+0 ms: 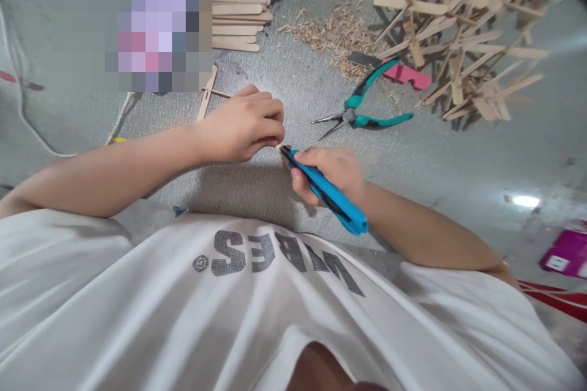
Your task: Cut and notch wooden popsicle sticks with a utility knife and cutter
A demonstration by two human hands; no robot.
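Observation:
My right hand [328, 171] is wrapped round a blue utility knife [330, 198], its cutting end pointing up and left. At that end a pale wooden stick [278, 148] shows its tip, pinched in the closed fingers of my left hand [250, 125]. Most of this stick is hidden by the hand, and I cannot tell whether the blade touches it. Just beyond my left wrist, crossed wooden sticks [208, 95] lie on the table, partly covered by the hand. Green-handled long-nose pliers [349, 116] rest spread apart, a little beyond my right hand.
A row of flat craft sticks [241, 12] lies at the back. Wood shavings [339, 33] are scattered beside a pink-handled blade [406, 75]. Joined stick pieces [458, 24] pile up at the far right. A white cable [21, 110] runs along the left; a purple packet [566, 250] sits right.

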